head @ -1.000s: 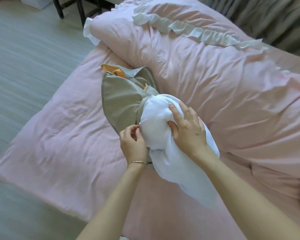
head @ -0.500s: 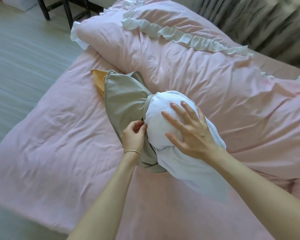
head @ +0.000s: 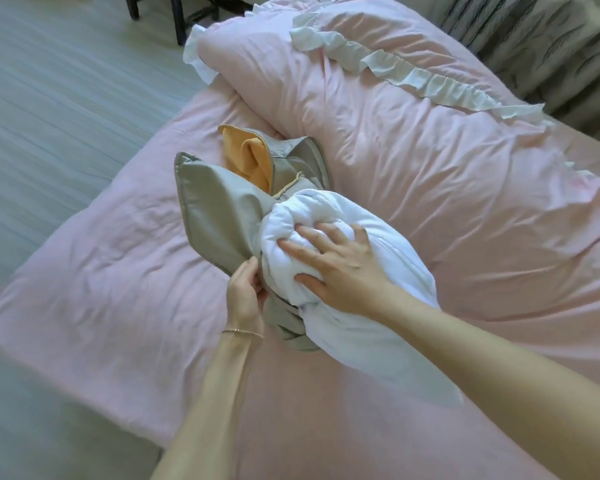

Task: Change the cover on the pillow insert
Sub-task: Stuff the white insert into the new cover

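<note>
We see soft, even daylight, faint shadows in the bedding (head: 430, 188) folds, slight overall blur, wide-angle bending at edges

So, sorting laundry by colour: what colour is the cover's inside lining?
Orange-yellow lining, inside the grey-green cover, clearest in the head view.

Two bare arms are showing in the picture, coming in from the bottom. No sleeves are covering them as far up as the picture is showing. The left hand (head: 245, 294) is wearing no rings that can be seen. A thin bracelet (head: 242, 331) is sitting around the left wrist. It is looking like a fine chain, gold or rose gold, and it is shining a little. The right hand (head: 340, 268) is wearing nothing on its fingers or wrist. The fingernails on the right hand are looking short and plain, with no bright paint on them.
</note>
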The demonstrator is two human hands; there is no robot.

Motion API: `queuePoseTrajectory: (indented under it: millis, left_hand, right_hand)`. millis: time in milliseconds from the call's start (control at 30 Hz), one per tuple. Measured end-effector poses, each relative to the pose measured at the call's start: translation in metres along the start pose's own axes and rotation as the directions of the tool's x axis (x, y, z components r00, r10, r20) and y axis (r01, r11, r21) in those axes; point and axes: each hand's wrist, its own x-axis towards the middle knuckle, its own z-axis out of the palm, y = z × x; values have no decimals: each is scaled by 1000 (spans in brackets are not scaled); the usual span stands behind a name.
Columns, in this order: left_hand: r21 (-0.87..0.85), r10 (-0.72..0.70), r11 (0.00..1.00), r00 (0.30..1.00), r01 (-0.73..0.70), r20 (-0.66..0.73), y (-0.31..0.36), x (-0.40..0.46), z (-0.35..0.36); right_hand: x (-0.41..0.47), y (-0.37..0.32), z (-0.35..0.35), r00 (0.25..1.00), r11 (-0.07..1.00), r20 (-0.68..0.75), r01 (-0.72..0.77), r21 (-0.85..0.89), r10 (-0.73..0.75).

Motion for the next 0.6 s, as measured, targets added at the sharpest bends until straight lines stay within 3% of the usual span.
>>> queuePoseTrajectory:
  millis: [133,200,300,367,467,600]
  left_hand:
    - [38,115,993,993,-114,-9,5,-2,-48]
    - [105,145,985,986,-136,-88,1,-4,-69]
    - [-72,43,995,956,-67,-290,-1,-4,-101]
    - [-148,-9,988,949,-39,-315,1,2,-116]
    - [-23,9,1000,966,-16,-258,6,11,-114]
    - [126,69,991,968,-39,-241,15,19,-102]
  right_hand:
    - [38,-60,36,972,968,-1,233,89,-234]
    - [51,-94,54,954,953,45,292,82,-296]
    - [65,-130,65,918,917,75,379,128,-390]
    - [64,-135,58,903,887,25,416,202,-429]
    - [45,-123,25,913,907,-97,406,114,-397]
    - [-9,-102,-4,992,978,-91,99,185,-83]
